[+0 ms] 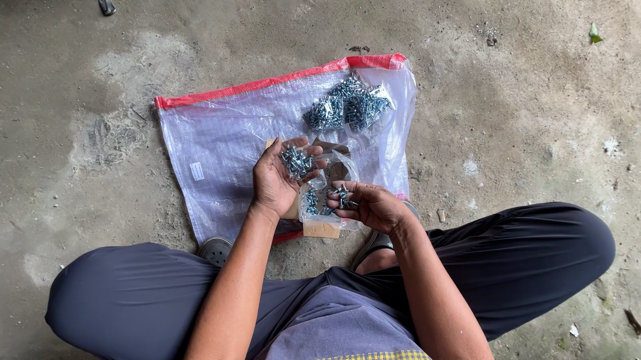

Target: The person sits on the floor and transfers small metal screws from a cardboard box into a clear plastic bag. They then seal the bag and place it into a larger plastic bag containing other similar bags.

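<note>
Two hands at work over loose screws, sorting judged partway done. Right hand (368, 205): fingers curled, pinching a few screws (343, 196) above a small clear bag (322, 195) already holding some, beside a cardboard piece (321, 230). Left hand (281, 177): palm up, cupped loosely, cradling a small heap of screws (296, 161). Farther off: packed bags of screws (347, 108), seemingly finished, resting on a clear woven sack with red hem (219, 146) spread over the concrete floor (41, 110).
</note>
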